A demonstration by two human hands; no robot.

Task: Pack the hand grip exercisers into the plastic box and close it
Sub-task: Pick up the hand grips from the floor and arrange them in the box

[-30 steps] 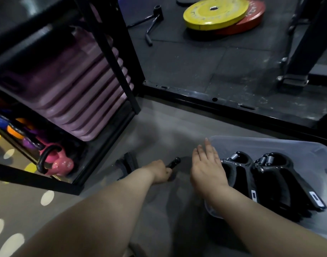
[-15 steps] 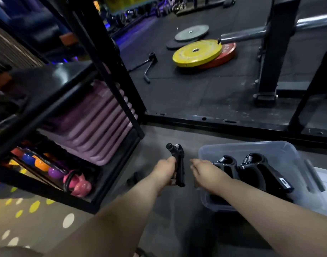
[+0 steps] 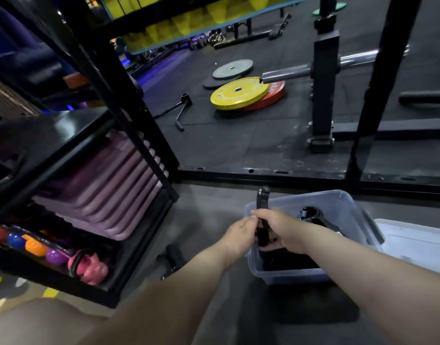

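Note:
A clear plastic box stands on the grey floor in front of me, with black hand grip exercisers lying inside it. A black hand grip exerciser stands upright over the box's left rim, its top sticking up above my fingers. My left hand and my right hand are both closed around its lower part. The white lid lies on the floor to the right of the box.
A black rack to my left holds purple step boards, coloured balls and a pink kettlebell. Another dark item lies on the floor beside the rack. Beyond a black floor frame lie weight plates and a barbell.
My left hand lifted an exerciser off the floor and carried it right to the box's left rim. My right hand came onto it. The camera tilted up.

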